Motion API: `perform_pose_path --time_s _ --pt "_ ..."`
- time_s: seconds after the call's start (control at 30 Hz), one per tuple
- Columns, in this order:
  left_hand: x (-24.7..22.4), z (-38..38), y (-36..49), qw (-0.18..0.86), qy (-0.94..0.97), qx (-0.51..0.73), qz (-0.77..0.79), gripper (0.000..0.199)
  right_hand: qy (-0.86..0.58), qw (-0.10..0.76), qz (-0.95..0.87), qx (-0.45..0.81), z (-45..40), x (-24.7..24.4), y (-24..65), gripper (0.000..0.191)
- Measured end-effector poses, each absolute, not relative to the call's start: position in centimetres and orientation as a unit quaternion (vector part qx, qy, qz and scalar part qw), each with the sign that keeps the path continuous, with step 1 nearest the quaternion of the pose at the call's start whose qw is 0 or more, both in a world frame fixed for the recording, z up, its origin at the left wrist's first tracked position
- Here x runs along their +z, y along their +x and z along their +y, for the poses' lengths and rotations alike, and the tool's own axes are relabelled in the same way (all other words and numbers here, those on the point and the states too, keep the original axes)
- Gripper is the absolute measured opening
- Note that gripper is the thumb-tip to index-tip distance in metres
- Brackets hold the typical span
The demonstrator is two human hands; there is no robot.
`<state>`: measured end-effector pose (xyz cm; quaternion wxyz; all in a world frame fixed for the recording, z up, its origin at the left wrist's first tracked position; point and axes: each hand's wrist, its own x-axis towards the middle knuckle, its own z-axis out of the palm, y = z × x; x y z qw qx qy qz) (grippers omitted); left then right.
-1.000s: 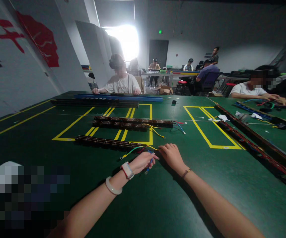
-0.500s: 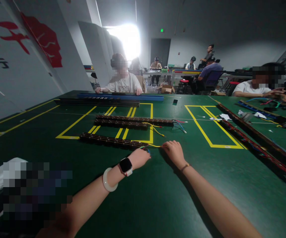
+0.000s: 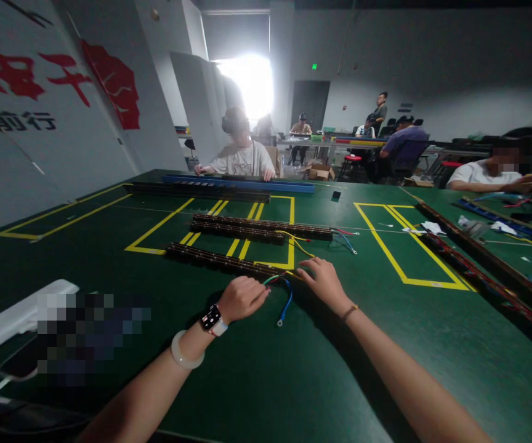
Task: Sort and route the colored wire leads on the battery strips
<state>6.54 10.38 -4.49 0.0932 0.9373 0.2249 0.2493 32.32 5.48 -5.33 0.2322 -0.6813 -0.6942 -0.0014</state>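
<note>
My left hand (image 3: 244, 298), with a watch and a pale bangle at the wrist, is closed with its fingertips on a green wire (image 3: 273, 279). This wire comes out of the right end of the nearest dark wire-lined strip (image 3: 220, 259) on the table. My right hand (image 3: 324, 280) has its fingertips at a yellow wire (image 3: 292, 274) from the same end, its fingers loosely bent; the wire's tip is hidden there. Between the hands a blue wire (image 3: 288, 299) curves loose toward me, ending in a ring terminal (image 3: 279, 322).
Two similar strips (image 3: 238, 227) with loose wires lie just beyond, over yellow tape lines on the green table (image 3: 247, 381). A blue channel (image 3: 242, 183) lies before a person (image 3: 242, 157) opposite. Long wired strips (image 3: 492, 271) run along the right. A white device (image 3: 21, 317) sits at left.
My left hand has shifted left and now pinches the green wire; the blue wire lies uncovered. My right hand's fingers have loosened and spread slightly at the yellow wire. The view has tilted.
</note>
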Motion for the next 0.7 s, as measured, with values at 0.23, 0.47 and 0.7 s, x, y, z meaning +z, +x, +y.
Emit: perform_pose_path --time_s 0.23,0.47,0.7 --pt "-5.4 12.1 4.9 0.063 0.894 0.305 0.322 0.027 -0.678 0.105 -0.727 0.035 8.9 -2.9 25.3 0.052" --pt "-5.3 12.4 3.9 0.109 0.877 0.313 0.347 0.026 -0.611 0.004 -0.780 0.138 11.4 -1.4 26.2 0.052" --pt "-5.4 12.5 4.0 0.139 0.866 0.327 0.352 0.026 -0.587 -0.037 -0.802 0.106 11.0 -1.5 26.0 0.047"
